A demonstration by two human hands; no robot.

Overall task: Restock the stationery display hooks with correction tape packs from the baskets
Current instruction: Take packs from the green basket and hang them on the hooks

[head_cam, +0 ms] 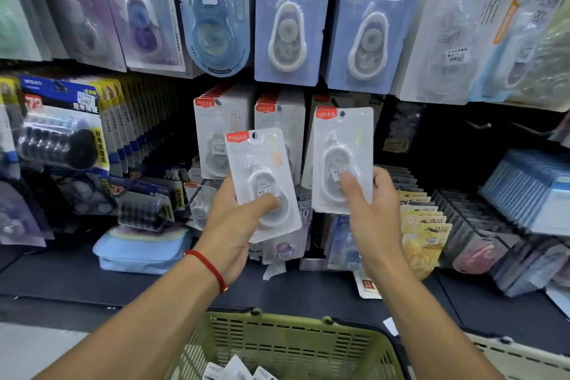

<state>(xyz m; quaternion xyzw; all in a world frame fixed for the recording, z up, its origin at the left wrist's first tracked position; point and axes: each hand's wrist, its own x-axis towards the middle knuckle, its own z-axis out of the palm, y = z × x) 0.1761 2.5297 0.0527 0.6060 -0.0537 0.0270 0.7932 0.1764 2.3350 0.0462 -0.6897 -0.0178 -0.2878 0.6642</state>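
My left hand [237,225] grips a white correction tape pack [262,163] with a red label, thumb pressed on its clear blister. My right hand [373,213] holds a second, matching pack [339,139] upright, its hang hole up against the lower row of hooks. Behind them two stacks of the same white packs [222,129] [280,120] hang on the display. A green basket [277,339] sits below my arms with a few more packs [237,370] lying in it.
Blue and purple correction tape cards [287,18] hang in the upper row. Black-and-yellow packs [61,133] crowd the left. Bare hooks [481,125] stick out at right above boxed stock [524,191]. A blue pouch [142,250] lies on the dark shelf. A white basket [524,358] edges in at bottom right.
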